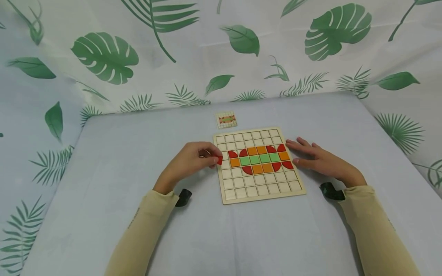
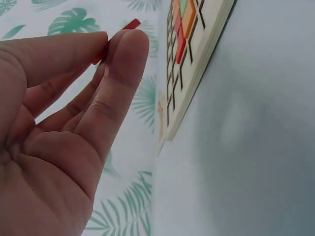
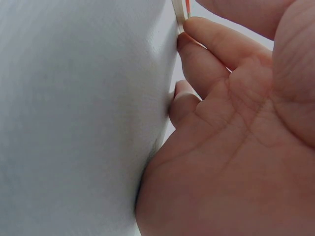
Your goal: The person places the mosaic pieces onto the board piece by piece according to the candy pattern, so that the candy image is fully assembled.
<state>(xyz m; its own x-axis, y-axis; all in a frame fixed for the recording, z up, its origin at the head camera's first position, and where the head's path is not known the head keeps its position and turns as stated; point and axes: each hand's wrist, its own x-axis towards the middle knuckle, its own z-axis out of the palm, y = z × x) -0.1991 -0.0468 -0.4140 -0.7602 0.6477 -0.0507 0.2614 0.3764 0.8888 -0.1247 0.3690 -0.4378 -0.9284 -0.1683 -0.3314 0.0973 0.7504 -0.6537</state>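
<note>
A square wooden grid board (image 1: 241, 194) lies on the table, with orange squares, light green squares and red quarter-round tiles filling cells across its middle. My left hand (image 1: 193, 158) pinches a small red tile (image 1: 220, 159) between thumb and fingers at the board's left edge. In the left wrist view that red tile (image 2: 132, 24) shows edge-on between the fingertips, so its full outline is hidden. My right hand (image 1: 319, 160) lies at the board's right edge with its fingers extended, holding nothing. In the right wrist view its fingertips (image 3: 197, 25) are at the board's edge.
Behind the board lies a small card (image 1: 226, 119) printed with a similar coloured pattern. A pale cloth covers the table (image 1: 114, 184). Leaf-printed curtains (image 1: 203, 42) stand at the back and sides.
</note>
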